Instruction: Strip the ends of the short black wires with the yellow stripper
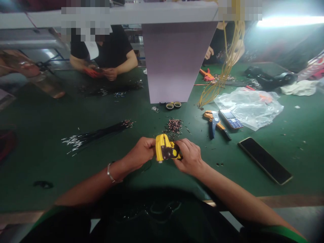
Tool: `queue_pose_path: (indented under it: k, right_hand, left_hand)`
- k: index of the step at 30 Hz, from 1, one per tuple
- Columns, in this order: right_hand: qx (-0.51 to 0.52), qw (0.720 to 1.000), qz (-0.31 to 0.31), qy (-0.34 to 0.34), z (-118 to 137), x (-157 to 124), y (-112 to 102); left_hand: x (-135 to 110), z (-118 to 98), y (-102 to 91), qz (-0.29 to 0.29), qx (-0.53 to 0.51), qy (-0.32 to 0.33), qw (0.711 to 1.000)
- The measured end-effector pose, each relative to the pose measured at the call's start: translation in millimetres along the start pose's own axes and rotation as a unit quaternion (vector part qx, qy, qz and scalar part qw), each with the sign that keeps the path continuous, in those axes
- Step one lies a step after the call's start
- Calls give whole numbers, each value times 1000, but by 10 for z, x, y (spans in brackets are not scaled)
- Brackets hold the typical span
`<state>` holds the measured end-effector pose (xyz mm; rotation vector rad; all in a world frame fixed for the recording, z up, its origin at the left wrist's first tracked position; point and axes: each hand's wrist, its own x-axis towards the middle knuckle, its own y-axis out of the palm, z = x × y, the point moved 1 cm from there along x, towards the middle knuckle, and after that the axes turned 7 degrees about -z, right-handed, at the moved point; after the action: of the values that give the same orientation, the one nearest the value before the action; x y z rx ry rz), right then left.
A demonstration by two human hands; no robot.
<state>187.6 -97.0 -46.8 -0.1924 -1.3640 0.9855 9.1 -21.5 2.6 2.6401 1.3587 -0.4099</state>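
Observation:
A yellow wire stripper (165, 148) sits between my two hands just above the green table (37, 158). My right hand (190, 156) is wrapped round its handle end. My left hand (140, 152) is closed in a pinch against the tool's jaw side; what its fingers hold is too small to make out. A small heap of cut wire ends (174, 125) lies just beyond the tool. A bundle of black wires with stripped tips (97, 135) lies to the left of my hands.
An orange-and-blue hand tool (214, 122), a keypad phone (231, 118), a clear plastic bag (250, 104) and a dark smartphone (265, 160) lie to the right. A grey post (174, 60) stands ahead, with tape rolls (173, 105) at its foot. Another person (106, 50) works across the table.

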Motion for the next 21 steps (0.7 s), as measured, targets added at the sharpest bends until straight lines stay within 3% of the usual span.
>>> queue_pose_path:
  k: [21]
  right_hand:
    - [16, 1000, 17, -10, -9, -19, 47]
  left_hand:
    - [23, 16, -30, 17, 39, 27, 999]
